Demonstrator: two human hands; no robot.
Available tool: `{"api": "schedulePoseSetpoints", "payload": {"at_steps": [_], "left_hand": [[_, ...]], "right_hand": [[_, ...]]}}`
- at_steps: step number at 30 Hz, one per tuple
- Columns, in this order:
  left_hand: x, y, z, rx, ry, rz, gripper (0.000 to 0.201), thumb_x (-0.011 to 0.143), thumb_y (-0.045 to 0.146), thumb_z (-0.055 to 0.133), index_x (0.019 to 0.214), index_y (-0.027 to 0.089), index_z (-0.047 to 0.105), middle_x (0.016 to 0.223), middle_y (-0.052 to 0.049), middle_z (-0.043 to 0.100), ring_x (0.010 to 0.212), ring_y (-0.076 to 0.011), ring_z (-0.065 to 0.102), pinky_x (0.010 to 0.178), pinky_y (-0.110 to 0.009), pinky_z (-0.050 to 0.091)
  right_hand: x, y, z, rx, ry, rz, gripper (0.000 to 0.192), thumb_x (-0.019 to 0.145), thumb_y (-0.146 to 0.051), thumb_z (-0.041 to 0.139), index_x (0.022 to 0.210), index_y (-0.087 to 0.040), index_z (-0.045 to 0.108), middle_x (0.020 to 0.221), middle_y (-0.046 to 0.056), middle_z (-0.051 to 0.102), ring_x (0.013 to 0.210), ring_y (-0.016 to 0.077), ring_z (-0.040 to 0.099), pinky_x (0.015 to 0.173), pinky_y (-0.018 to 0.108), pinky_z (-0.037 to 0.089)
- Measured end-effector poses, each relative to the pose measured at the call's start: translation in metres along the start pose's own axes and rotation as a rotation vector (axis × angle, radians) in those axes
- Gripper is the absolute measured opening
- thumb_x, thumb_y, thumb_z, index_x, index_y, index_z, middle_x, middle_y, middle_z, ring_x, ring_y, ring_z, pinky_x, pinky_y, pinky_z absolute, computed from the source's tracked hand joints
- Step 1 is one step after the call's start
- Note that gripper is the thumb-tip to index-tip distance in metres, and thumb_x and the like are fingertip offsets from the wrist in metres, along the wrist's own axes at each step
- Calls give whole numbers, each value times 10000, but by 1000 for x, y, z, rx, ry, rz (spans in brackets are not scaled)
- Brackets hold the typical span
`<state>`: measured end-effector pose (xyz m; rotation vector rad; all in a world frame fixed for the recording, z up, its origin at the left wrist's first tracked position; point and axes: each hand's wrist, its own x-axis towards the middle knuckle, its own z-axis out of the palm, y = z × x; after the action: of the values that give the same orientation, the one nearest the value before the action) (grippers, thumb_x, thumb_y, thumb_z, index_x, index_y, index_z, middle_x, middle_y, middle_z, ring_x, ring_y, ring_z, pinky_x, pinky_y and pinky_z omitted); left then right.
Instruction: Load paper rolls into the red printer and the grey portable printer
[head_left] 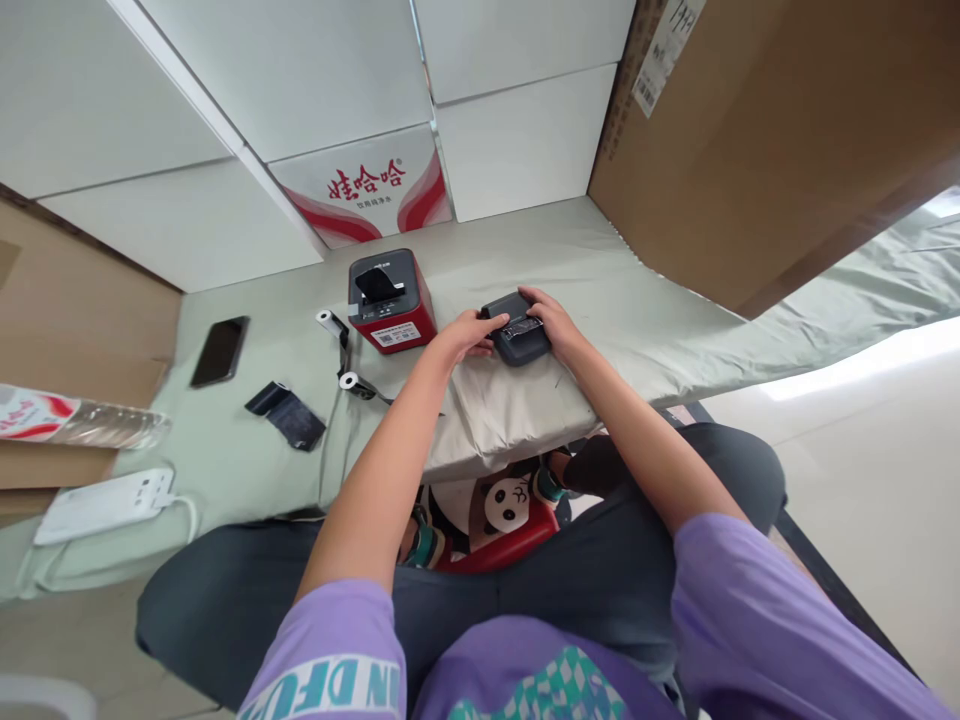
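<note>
Casing, held between left hand and right hand, both half-curled, could be dropped off the nearby cloth edge if grip were loosened.

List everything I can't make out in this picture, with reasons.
All in the head view:
Underside of the dark device: faces away from the camera, in the left hand and right hand.
Fine print on the white label of the red-and-black machine: too small.
Bottle: cut off by the left edge.
Large cardboard box: cut off by the top edge.
</note>
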<state>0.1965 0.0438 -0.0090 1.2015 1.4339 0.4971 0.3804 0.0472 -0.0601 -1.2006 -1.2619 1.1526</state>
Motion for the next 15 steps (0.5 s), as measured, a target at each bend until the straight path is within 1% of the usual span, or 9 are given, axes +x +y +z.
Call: {"api": "schedulePoseSetpoints", "payload": {"at_steps": [4,6,8,12,15], "left_hand": [[4,-1,0,-73,-27,2,483,947,402,764,1313,135,595,1168,-168,719,916,-206,697,799,-338,626],[5,-4,1,-92,-10,3,536,945,391,770,1368,134,561,1147,-164,713,889,-190,690,810,-336,627],[5,-6,2,-97,11,14,562,942,392,773,1395,145,550,1114,-152,715,887,-189,693,831,-341,625],[3,-7,6,-87,33,31,574,951,409,757,1412,125,565,1097,-161,721,911,-213,713,856,-367,621],[-2,-4,11,-73,71,47,573,977,411,728,1439,115,563,1091,-156,731,935,-220,726,832,-345,622]], "right_hand": [[-6,1,-5,-15,-41,7,732,709,-286,522,1435,-214,572,1567,82,575,1477,276,506,1283,483,359],[-5,2,-7,-39,-72,7,802,720,-269,514,1521,-227,499,1577,79,558,1478,264,503,1270,482,382],[-5,4,-7,-50,-85,0,842,726,-257,509,1565,-222,451,1583,85,547,1483,252,499,1267,465,390],[-6,7,-1,-48,-44,-20,794,729,-274,498,1520,-205,496,1587,93,549,1499,242,487,1279,435,369],[-9,9,8,-52,61,-61,727,728,-316,494,1444,-197,546,1550,107,584,1475,243,511,1277,429,368]]}}
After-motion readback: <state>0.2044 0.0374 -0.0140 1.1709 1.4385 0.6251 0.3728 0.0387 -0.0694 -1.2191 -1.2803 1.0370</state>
